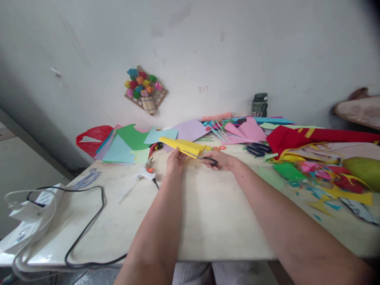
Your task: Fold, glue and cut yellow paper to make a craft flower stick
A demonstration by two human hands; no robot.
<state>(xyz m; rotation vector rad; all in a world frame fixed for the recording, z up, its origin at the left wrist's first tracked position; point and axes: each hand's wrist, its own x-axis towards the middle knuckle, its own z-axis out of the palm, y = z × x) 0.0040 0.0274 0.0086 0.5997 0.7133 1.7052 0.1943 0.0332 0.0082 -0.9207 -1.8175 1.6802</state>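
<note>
My left hand (176, 159) pinches the lower edge of a folded piece of yellow paper (184, 146) above the middle of the table. In my right hand (221, 160) is a pair of scissors (210, 160) with dark handles, fingers wrapped around them. The scissor blades point left along the lower edge of the yellow paper, close to my left fingers. Whether the blades are apart cannot be made out. A white glue gun (145, 174) lies on the table to the left of my left hand.
Coloured paper sheets (118, 149) lie at the back left. A second pair of scissors (257, 149), paper scraps (319, 194) and red cloth (287, 138) are on the right. A power strip (44, 213) with a black cord (102, 202) sits at left. A bottle (259, 105) stands by the wall.
</note>
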